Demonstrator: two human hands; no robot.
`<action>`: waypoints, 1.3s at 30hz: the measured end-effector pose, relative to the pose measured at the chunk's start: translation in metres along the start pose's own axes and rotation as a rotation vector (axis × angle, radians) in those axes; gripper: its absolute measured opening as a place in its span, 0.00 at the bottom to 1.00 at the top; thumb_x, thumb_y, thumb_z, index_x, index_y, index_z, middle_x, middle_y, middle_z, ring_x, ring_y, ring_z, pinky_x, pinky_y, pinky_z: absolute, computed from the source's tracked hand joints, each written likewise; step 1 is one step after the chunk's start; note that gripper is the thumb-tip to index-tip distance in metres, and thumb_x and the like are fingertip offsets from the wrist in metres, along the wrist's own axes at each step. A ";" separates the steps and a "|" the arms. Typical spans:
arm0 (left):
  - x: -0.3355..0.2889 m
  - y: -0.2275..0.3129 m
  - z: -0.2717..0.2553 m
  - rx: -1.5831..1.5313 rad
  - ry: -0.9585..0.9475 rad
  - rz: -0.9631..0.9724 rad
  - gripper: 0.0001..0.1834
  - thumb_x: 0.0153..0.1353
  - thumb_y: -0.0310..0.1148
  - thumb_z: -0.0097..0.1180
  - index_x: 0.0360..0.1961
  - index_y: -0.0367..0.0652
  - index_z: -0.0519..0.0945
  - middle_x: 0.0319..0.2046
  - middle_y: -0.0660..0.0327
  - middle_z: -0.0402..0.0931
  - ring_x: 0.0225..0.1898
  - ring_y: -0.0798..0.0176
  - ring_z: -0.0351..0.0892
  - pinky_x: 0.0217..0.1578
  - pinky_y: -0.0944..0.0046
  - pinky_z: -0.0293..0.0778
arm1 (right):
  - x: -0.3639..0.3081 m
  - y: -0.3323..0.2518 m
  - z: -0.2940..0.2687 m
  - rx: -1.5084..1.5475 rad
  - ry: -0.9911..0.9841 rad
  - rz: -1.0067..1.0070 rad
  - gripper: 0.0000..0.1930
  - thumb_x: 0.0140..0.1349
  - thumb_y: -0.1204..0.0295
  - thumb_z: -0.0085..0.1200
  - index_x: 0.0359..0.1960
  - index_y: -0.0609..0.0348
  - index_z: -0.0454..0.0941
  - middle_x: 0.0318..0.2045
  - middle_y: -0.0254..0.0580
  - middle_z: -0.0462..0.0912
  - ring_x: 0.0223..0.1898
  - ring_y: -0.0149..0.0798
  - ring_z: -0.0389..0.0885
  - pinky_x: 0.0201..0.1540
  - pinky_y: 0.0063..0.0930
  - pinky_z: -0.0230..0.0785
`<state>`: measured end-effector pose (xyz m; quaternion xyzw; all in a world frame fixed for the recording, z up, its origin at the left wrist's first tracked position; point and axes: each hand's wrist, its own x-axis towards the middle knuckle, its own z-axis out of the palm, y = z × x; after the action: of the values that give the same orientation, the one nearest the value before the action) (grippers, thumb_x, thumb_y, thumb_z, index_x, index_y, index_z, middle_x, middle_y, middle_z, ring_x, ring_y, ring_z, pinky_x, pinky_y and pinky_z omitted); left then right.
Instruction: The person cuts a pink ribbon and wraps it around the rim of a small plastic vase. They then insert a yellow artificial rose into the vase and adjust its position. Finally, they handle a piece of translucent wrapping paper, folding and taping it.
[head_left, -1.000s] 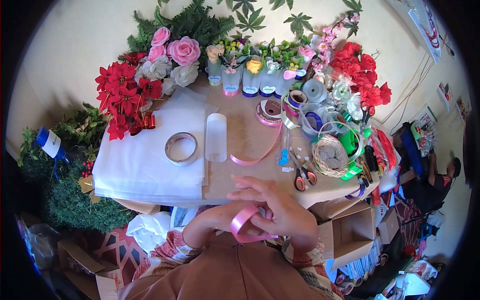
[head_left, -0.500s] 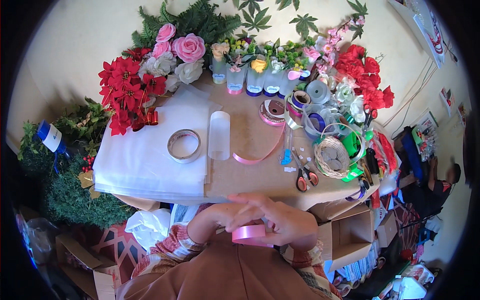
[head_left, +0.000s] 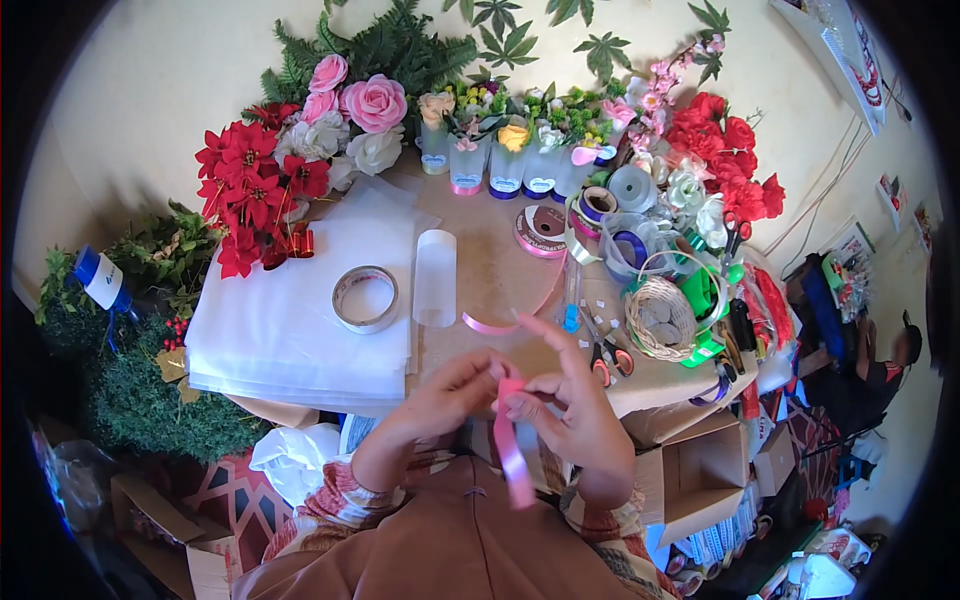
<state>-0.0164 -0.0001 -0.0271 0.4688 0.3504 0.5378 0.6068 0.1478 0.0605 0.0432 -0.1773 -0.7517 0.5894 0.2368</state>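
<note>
In front of my chest, a strip of pink ribbon (head_left: 511,450) dangles from my fingers over the brown garment. My left hand (head_left: 450,395) pinches its upper end. Just beside it, my right hand (head_left: 575,415) holds the same end between thumb and a finger, with the index finger raised. On the table beyond lies a ribbon spool (head_left: 541,230), its loose pink tail (head_left: 490,326) curling toward my hands. A frosted clear tube (head_left: 435,278) rests left of that tail. Next to it, a roll of tape (head_left: 365,298) sits on stacked translucent sheets (head_left: 290,340).
Orange-handled scissors (head_left: 610,362) and a blue cutter (head_left: 571,315) lie to the right, near a wicker basket (head_left: 660,320). Frosted cups with flowers (head_left: 508,165) line the back, between red poinsettias (head_left: 248,165) and red flowers (head_left: 730,150). An open cardboard box (head_left: 705,470) stands below right.
The pink ribbon, looped around my fingers before, now hangs down as a strip. My hands have moved slightly apart, and my right index finger has lifted.
</note>
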 end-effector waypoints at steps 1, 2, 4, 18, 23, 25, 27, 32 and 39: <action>-0.003 0.009 0.003 -0.071 0.080 0.037 0.13 0.65 0.33 0.44 0.47 0.38 0.69 0.41 0.59 0.73 0.43 0.68 0.73 0.45 0.66 0.70 | 0.000 0.002 0.000 -0.004 0.040 0.025 0.33 0.57 0.78 0.52 0.63 0.59 0.49 0.34 0.49 0.80 0.37 0.30 0.79 0.38 0.23 0.71; -0.006 0.016 0.006 -0.143 0.161 0.076 0.14 0.64 0.35 0.46 0.47 0.38 0.69 0.43 0.58 0.73 0.45 0.68 0.73 0.47 0.66 0.70 | 0.000 0.003 0.000 -0.010 0.078 0.050 0.33 0.57 0.78 0.52 0.63 0.59 0.49 0.35 0.51 0.79 0.37 0.31 0.79 0.38 0.24 0.71; -0.009 0.019 0.015 -0.079 0.234 0.223 0.09 0.63 0.28 0.47 0.42 0.36 0.72 0.38 0.59 0.74 0.38 0.69 0.75 0.40 0.67 0.72 | 0.001 0.002 0.002 -0.038 0.097 0.073 0.33 0.56 0.80 0.52 0.62 0.58 0.50 0.40 0.50 0.77 0.37 0.32 0.80 0.38 0.24 0.72; -0.011 0.015 0.021 -0.040 0.509 0.169 0.08 0.57 0.23 0.55 0.39 0.33 0.78 0.28 0.62 0.79 0.25 0.75 0.75 0.26 0.75 0.74 | 0.005 0.007 0.009 0.151 0.253 -0.006 0.08 0.58 0.78 0.52 0.39 0.63 0.71 0.30 0.31 0.72 0.28 0.19 0.70 0.25 0.13 0.68; -0.010 0.021 0.027 -0.031 0.465 0.144 0.10 0.57 0.23 0.54 0.41 0.33 0.77 0.29 0.60 0.79 0.25 0.75 0.75 0.24 0.77 0.72 | 0.008 0.011 0.014 0.072 0.272 -0.022 0.05 0.59 0.78 0.51 0.36 0.63 0.72 0.30 0.31 0.70 0.30 0.19 0.70 0.28 0.12 0.67; -0.011 0.023 0.028 -0.013 0.443 0.144 0.10 0.58 0.23 0.54 0.41 0.33 0.77 0.30 0.60 0.79 0.25 0.75 0.75 0.24 0.77 0.71 | 0.009 0.015 0.014 0.004 0.311 -0.053 0.04 0.58 0.78 0.52 0.34 0.63 0.73 0.29 0.31 0.70 0.30 0.21 0.70 0.29 0.14 0.67; -0.012 0.025 0.029 0.002 0.435 0.144 0.10 0.58 0.23 0.54 0.42 0.33 0.76 0.31 0.60 0.79 0.26 0.76 0.76 0.23 0.77 0.71 | 0.011 0.020 0.016 -0.071 0.383 -0.106 0.04 0.56 0.76 0.54 0.31 0.64 0.75 0.26 0.33 0.71 0.28 0.23 0.69 0.27 0.16 0.66; -0.014 0.026 0.029 0.064 0.434 0.110 0.10 0.58 0.22 0.52 0.42 0.33 0.76 0.32 0.60 0.79 0.28 0.76 0.76 0.24 0.78 0.71 | 0.014 0.019 0.017 -0.208 0.401 -0.149 0.04 0.55 0.74 0.56 0.30 0.62 0.76 0.26 0.37 0.72 0.26 0.27 0.70 0.26 0.18 0.64; -0.015 0.026 0.031 0.066 0.447 0.106 0.11 0.58 0.22 0.52 0.43 0.33 0.75 0.33 0.60 0.79 0.31 0.76 0.77 0.26 0.78 0.71 | 0.015 0.018 0.018 -0.295 0.428 -0.178 0.04 0.55 0.75 0.56 0.29 0.61 0.76 0.26 0.37 0.72 0.26 0.29 0.71 0.26 0.19 0.65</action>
<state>0.0012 -0.0209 0.0065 0.3754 0.4687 0.6474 0.4693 0.1254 0.0586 0.0243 -0.2637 -0.7749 0.3997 0.4126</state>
